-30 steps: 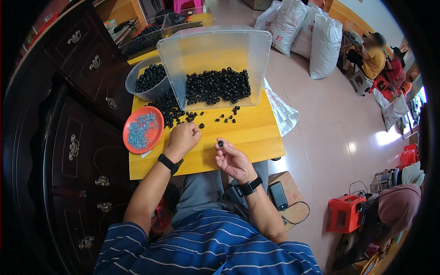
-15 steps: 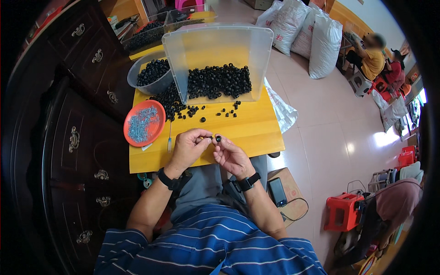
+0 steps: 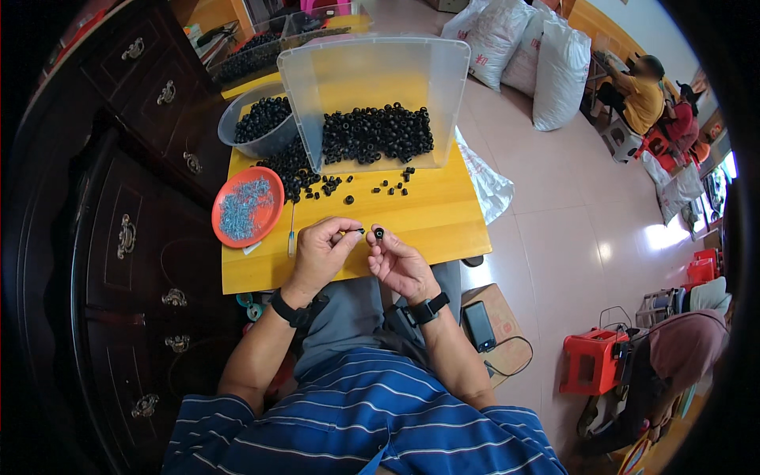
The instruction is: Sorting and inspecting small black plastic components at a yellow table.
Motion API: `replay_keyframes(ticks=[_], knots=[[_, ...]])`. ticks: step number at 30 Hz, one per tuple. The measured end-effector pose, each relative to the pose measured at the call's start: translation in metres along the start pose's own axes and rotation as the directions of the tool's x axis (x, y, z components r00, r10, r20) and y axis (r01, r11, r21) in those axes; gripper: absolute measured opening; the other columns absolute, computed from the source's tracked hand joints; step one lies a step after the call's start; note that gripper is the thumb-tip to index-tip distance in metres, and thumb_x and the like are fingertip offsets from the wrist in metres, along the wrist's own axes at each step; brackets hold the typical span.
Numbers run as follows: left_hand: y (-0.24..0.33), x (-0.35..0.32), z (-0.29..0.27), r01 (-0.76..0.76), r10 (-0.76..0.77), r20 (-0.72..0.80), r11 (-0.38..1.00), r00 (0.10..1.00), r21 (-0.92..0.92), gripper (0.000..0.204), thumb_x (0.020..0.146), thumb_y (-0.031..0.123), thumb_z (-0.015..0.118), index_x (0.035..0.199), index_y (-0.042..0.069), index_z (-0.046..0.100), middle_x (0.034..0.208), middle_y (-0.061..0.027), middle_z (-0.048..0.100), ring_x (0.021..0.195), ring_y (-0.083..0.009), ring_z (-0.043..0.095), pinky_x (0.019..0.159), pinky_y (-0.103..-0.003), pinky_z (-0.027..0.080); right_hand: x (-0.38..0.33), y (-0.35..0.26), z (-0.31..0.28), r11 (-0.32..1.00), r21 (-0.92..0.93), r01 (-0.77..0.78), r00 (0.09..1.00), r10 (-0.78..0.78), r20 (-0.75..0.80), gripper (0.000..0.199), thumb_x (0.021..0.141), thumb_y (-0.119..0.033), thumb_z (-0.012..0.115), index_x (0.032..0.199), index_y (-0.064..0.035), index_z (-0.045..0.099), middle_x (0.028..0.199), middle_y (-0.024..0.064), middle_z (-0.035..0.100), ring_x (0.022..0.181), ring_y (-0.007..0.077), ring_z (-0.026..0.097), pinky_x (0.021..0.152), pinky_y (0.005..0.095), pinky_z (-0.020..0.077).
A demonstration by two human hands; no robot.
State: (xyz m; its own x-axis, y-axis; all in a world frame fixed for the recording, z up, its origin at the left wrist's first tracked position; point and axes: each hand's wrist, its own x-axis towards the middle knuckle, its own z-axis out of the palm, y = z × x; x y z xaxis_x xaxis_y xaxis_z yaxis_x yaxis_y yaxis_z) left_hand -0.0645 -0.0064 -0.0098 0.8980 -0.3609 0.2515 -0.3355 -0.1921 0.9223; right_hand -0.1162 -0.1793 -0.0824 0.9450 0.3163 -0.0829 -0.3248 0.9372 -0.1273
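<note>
Left hand: my left hand (image 3: 319, 252) pinches a small dark piece (image 3: 361, 231) between thumb and fingertips.
Right hand: my right hand (image 3: 404, 267) grips a black ring-like piece (image 3: 379, 234) at the fingertips, its hole facing up, my other fingers curled in.
This pair: the two pieces sit just beside each other over the table; I see no join between them.
Slim tool: a thin-shafted tool (image 3: 291, 242) lies on the wood beyond my left wrist, in neither hand.
Orange plate: the plate (image 3: 277, 199) carries plenty of small silvery bits.
Loose pieces: a black heap (image 3: 298, 176) lies beside the plate, with strays right of it.
Bin and tub: the clear bin (image 3: 372, 71) and round tub (image 3: 229, 133) hold many more; whether any are assembled is too small to tell.
Front edge: the yellow table (image 3: 443, 226) ends by my lap, under my wrists.
Sides: dark drawers (image 3: 115, 269) crowd my left; on my right, tiled floor (image 3: 554, 222) stretches toward white sacks (image 3: 562, 75).
</note>
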Motion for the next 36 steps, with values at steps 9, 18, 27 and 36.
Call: replay_keyframes(ticks=[9, 18, 27, 36], knots=[[0.021, 0.002, 0.002, -0.070, 0.067, 0.042, 0.995, 0.997, 0.074, 0.013, 0.085, 0.000, 0.068, 0.097, -0.002, 0.070, 0.083, -0.0056, 0.069, 0.065, -0.0073, 0.060, 0.058, -0.022, 0.047, 0.000, 0.000, 0.000, 1.000, -0.007, 0.010, 1.000, -0.010, 0.013, 0.023, 0.098, -0.012, 0.058, 0.119, -0.0036, 0.059, 0.107, 0.0088, 0.068, 0.085, 0.0145, 0.068, 0.081, 0.0316, 0.0584], [0.018, 0.004, 0.006, -0.164, 0.157, 0.064, 0.978, 0.986, 0.132, 0.010, 0.084, -0.001, 0.069, 0.093, -0.001, 0.069, 0.083, -0.0087, 0.068, 0.069, -0.0144, 0.067, 0.060, -0.025, 0.051, 0.002, 0.001, 0.003, 0.997, -0.077, 0.008, 1.000, -0.007, 0.009, 0.022, 0.098, -0.014, 0.059, 0.118, -0.0030, 0.059, 0.099, 0.0054, 0.068, 0.084, 0.0132, 0.069, 0.078, 0.0287, 0.0589], [0.021, 0.004, 0.006, -0.097, 0.084, 0.088, 0.984, 0.993, 0.153, 0.014, 0.080, -0.004, 0.071, 0.094, -0.001, 0.070, 0.084, -0.0048, 0.068, 0.065, -0.0075, 0.059, 0.058, -0.021, 0.047, 0.004, 0.003, 0.000, 0.997, -0.080, 0.011, 1.000, -0.011, 0.002, 0.023, 0.097, -0.015, 0.060, 0.118, -0.0037, 0.060, 0.098, 0.0042, 0.068, 0.085, 0.0127, 0.068, 0.078, 0.0284, 0.0586], [0.018, 0.006, 0.007, -0.090, 0.077, 0.099, 0.987, 0.992, 0.136, 0.012, 0.079, -0.004, 0.071, 0.091, -0.001, 0.071, 0.079, -0.0028, 0.065, 0.061, -0.0059, 0.056, 0.055, -0.020, 0.044, 0.005, 0.004, 0.000, 0.997, -0.082, 0.012, 1.000, -0.014, -0.027, 0.020, 0.097, -0.015, 0.061, 0.115, -0.0053, 0.061, 0.096, 0.0031, 0.068, 0.085, 0.0119, 0.068, 0.079, 0.0282, 0.0581]])
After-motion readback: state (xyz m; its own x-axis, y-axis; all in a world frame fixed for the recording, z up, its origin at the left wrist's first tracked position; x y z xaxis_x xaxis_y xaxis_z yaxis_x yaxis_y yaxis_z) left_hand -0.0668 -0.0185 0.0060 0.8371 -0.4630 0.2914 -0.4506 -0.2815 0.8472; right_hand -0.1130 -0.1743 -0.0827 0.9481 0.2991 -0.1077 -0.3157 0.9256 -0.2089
